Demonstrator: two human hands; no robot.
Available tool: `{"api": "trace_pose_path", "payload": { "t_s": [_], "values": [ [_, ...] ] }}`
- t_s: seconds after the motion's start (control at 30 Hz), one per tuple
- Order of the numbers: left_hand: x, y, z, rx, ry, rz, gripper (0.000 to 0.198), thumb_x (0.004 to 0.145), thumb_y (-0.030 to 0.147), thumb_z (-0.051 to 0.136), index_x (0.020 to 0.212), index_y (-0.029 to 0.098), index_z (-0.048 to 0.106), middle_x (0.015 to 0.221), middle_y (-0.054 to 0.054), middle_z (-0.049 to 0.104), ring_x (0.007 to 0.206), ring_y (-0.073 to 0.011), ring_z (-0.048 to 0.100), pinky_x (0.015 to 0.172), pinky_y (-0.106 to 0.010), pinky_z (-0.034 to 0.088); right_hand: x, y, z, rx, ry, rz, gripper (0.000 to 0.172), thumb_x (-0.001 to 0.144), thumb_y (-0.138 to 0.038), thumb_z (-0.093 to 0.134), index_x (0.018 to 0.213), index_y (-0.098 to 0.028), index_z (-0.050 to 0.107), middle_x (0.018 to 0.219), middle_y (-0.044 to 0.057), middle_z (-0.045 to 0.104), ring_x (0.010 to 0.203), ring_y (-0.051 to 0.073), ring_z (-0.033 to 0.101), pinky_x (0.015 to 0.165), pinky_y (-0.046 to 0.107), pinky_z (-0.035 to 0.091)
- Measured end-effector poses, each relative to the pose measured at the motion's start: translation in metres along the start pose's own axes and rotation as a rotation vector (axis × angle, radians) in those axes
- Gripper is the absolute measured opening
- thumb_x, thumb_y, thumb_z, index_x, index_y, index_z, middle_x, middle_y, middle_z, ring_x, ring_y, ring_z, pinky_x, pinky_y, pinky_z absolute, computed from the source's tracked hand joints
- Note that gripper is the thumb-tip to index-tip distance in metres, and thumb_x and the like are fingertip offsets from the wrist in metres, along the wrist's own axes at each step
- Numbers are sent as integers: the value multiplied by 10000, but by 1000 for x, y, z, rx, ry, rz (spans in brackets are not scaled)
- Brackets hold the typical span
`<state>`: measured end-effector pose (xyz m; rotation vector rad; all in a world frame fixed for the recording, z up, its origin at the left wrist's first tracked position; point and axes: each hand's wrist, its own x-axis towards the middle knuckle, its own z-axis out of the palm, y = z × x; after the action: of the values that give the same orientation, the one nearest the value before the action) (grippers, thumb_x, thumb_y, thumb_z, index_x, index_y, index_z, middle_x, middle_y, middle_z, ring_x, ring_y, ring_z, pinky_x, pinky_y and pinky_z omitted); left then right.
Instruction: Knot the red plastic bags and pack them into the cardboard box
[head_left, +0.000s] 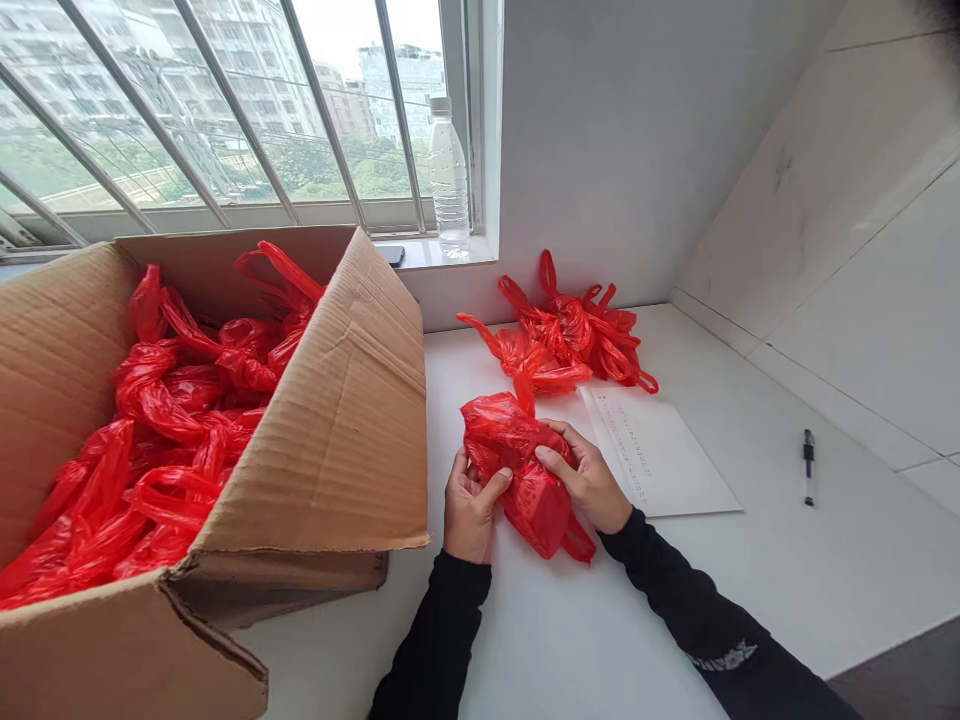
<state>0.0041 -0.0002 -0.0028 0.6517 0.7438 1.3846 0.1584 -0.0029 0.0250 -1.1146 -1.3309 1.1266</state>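
Between my two hands is a red plastic bag (536, 490) with something wrapped inside that I cannot make out; it is just above the white tabletop. My left hand (472, 505) grips its left side, thumb on top. On the right side, my right hand (589, 475) pinches the same bag with the thumb over it and the fingers partly hidden behind. Just beyond lies a pile of red plastic bags (574, 330), handles sticking up. A sheet of paper (660, 450) with rows of writing is beside my right hand.
To the left stands an open cardboard box (337, 400) filled with red bags (187, 400), its flap leaning toward my left hand. A pen (808, 465) lies at the right. A clear bottle (448, 180) and a dark flat object (391, 256) rest on the sill by the barred window.
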Motion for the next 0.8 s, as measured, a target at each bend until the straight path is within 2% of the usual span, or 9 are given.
{"api": "trace_pose_path", "payload": {
  "t_s": [0.23,0.4,0.5,0.67,0.8],
  "values": [
    [1,1,0,-40,9,10,607,657,160,823,1199,228,559,1150,-70,708,1065,-224,668,988,-363,478,0,1,1,31,10,4,300,897,-396,598,1155,-244,587,1053,26,683,977,216,641,907,345,494],
    [-1,4,3,-55,-9,-48,566,683,193,810,1202,175,585,1096,-101,726,1039,-256,678,941,-375,504,-1,-1,1,67,37,6,308,884,-401,622,1145,-241,585,1018,25,690,932,206,642,871,333,503],
    [-4,7,7,-64,-62,-105,587,688,211,810,1226,169,580,1162,-122,704,1110,-275,647,977,-383,485,0,0,-1,59,58,-1,326,875,-403,639,1150,-239,582,1007,27,690,908,200,642,857,329,505],
    [-8,8,11,-20,-163,-132,674,700,181,803,1304,249,511,1237,-88,671,1187,-254,606,1035,-381,450,0,1,-3,48,64,-11,297,865,-399,653,1112,-245,595,998,16,678,881,189,642,842,321,507],
    [-6,6,10,-9,-141,-60,649,703,176,800,1281,261,516,1255,-78,658,1197,-254,601,1055,-389,439,-1,-2,-3,29,22,-21,313,906,-413,586,1177,-257,574,1085,32,668,985,212,638,924,361,489]
  ]
}}
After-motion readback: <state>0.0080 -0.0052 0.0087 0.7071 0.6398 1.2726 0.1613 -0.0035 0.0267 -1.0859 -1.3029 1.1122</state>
